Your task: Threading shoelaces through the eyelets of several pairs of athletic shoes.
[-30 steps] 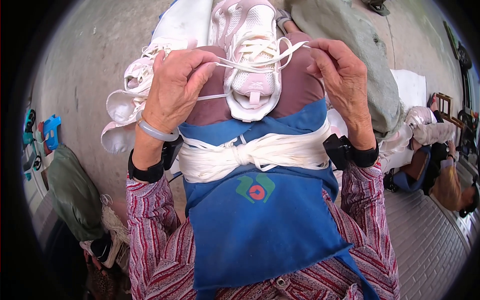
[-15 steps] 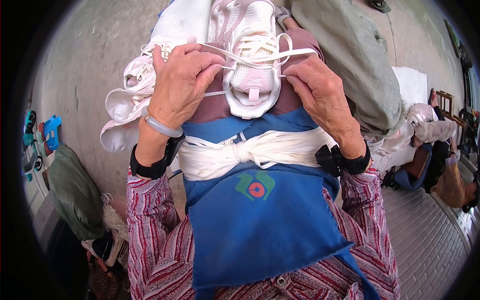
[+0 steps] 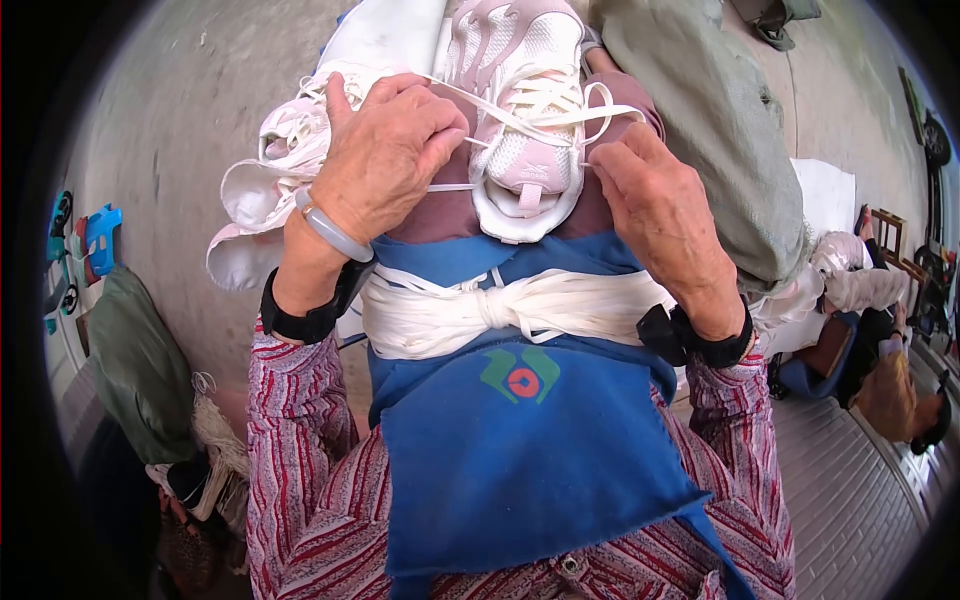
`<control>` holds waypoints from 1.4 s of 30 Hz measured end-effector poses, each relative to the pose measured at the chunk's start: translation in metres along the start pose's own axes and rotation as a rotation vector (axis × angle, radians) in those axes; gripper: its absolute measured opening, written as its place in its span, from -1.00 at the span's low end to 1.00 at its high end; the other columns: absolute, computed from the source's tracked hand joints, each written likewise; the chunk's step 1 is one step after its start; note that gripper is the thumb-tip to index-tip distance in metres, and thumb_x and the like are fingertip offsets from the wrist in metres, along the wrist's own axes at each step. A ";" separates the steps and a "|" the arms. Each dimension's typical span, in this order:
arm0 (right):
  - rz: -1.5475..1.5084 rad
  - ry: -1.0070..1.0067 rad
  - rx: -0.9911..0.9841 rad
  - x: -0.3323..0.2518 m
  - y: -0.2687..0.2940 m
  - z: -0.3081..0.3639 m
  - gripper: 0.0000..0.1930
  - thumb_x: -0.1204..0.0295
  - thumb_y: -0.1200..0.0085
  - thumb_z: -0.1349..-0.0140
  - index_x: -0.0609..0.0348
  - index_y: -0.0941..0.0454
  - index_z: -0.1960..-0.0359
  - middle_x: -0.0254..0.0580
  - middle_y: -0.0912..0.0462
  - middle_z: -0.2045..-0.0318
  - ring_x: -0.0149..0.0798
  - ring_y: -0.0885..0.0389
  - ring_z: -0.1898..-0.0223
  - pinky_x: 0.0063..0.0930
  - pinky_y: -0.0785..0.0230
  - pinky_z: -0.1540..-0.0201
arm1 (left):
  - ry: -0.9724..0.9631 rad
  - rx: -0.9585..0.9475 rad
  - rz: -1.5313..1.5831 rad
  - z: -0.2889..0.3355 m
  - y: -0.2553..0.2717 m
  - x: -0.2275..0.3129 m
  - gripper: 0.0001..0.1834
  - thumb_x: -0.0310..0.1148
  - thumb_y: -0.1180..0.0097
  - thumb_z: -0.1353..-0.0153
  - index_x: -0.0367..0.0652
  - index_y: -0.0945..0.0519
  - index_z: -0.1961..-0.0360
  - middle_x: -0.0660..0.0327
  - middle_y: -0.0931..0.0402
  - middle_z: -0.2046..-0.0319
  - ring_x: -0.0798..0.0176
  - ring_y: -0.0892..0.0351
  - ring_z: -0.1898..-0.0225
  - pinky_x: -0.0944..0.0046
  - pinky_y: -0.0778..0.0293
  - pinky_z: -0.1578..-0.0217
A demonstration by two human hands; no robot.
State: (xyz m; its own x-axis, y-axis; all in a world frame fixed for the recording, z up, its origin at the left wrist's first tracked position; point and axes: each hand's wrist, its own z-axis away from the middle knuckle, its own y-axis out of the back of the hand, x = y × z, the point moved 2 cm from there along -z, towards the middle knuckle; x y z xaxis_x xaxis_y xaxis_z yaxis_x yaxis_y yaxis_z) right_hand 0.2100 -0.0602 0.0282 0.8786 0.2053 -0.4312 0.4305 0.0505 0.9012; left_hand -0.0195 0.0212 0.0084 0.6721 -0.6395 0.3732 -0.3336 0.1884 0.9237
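- The left hand [image 3: 385,150], upper centre, pinches the white lace [image 3: 490,108] between thumb and forefinger; the right hand [image 3: 655,195] has its fingertips drawn together on another part of it, just beside the shoe's opening.
- The white-and-pink shoe [image 3: 508,158] lies on the lap at the upper centre, opening toward the lower edge: pale mesh, smooth wavy overlays, flat lacing criss-crossed over the tongue.
- The pink tongue carries a small tonal mark and lettering, above a fabric pull loop.
- A smooth, pale, translucent bangle [image 3: 335,232] rings the left wrist; black straps circle both wrists.
- Below the shoe, a bundle of flat white laces [image 3: 430,318] is gathered across the blue cloth apron [image 3: 530,460], whose chest bears a green-and-red emblem [image 3: 522,381].
- The sleeves are red-and-white striped.
- More pale shoes [image 3: 255,195] cluster at the upper left.
- Creased grey-green cloth [image 3: 700,120] drapes at the upper right.
- The grey floor [image 3: 180,170] looks like concrete, with brick-patterned paving [image 3: 840,500] at the lower right.
- Another person [image 3: 885,390] sits near the right edge.
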 end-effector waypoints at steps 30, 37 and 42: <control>-0.323 -0.105 -0.029 0.013 -0.006 -0.009 -0.90 0.51 -0.12 -0.12 0.29 -0.63 0.37 0.03 -0.56 0.41 0.05 -0.58 0.32 -0.18 -0.41 0.21 | 0.032 -0.047 0.285 -0.010 -0.017 -0.007 -0.85 -0.29 -0.11 -0.24 -0.15 -0.59 0.35 0.26 -0.56 0.29 0.14 -0.45 0.08 0.11 -0.23 -0.09; -0.301 -0.075 0.087 0.008 -0.015 0.000 -0.90 0.52 -0.11 -0.13 0.27 -0.61 0.35 0.00 -0.55 0.42 0.02 -0.56 0.33 -0.18 -0.41 0.24 | 0.026 0.072 0.367 0.001 -0.026 -0.008 -0.88 -0.36 -0.19 -0.18 -0.08 -0.63 0.26 0.28 -0.59 0.21 0.11 -0.45 -0.05 -0.11 -0.07 -0.19; -0.322 -0.119 0.162 0.009 -0.023 0.006 -0.82 0.54 -0.16 -0.10 0.30 -0.51 0.25 0.03 -0.51 0.39 0.03 -0.54 0.38 -0.21 -0.42 0.29 | -0.057 0.227 0.071 0.003 -0.017 0.012 -0.79 -0.31 -0.25 -0.11 -0.05 -0.63 0.21 0.28 -0.58 0.20 0.14 -0.48 0.00 0.02 -0.10 -0.17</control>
State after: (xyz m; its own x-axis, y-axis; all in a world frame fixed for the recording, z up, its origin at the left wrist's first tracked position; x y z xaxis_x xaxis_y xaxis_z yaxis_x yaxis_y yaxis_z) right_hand 0.2090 -0.0656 0.0035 0.7065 0.0890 -0.7021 0.7075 -0.0636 0.7038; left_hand -0.0076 0.0078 -0.0033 0.6050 -0.6731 0.4253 -0.5231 0.0667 0.8497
